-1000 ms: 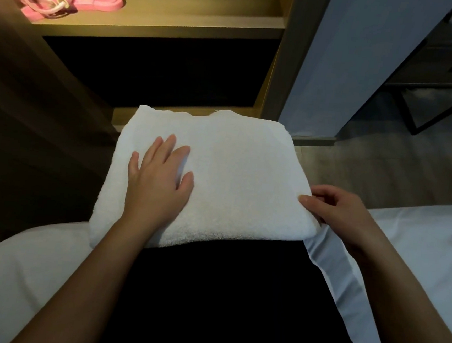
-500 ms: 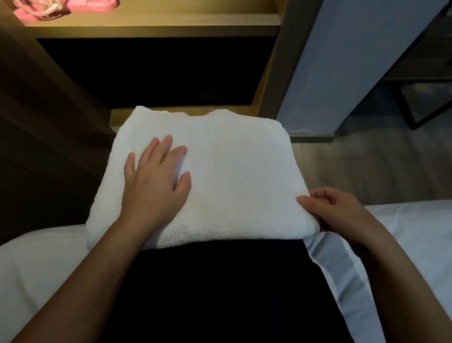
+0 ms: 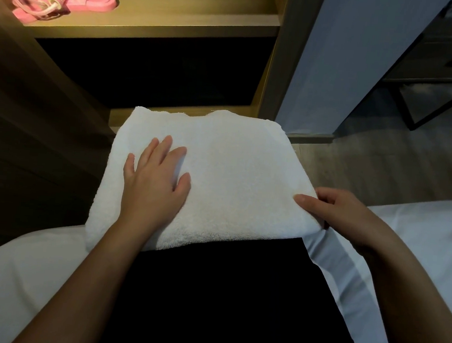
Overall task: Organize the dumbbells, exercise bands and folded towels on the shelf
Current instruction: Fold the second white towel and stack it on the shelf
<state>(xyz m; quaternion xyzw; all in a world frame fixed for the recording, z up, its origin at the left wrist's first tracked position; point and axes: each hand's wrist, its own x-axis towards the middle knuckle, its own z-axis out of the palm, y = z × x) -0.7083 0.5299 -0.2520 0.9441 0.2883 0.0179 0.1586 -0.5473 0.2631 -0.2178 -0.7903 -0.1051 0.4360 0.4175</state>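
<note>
Folded white terry towel (image 3: 218,179): on lap, before wooden shelf unit (image 3: 177,22); soft, light, floppy, best lifted from beneath both side edges. Left hand (image 3: 155,184) flat and released on top; right hand (image 3: 336,211) grip pinching near right corner. White bed sheet (image 3: 418,243) beneath; pink exercise bands (image 3: 70,1) on lit shelf; dim room, wood floor (image 3: 384,163).

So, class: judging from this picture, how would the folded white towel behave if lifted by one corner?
The folded white towel is thick terry, so probably floppy and apt to unfold. The right hand pinches a corner easily, suggesting it is soft and fairly light. Its nap looks unlikely to slip.
</note>
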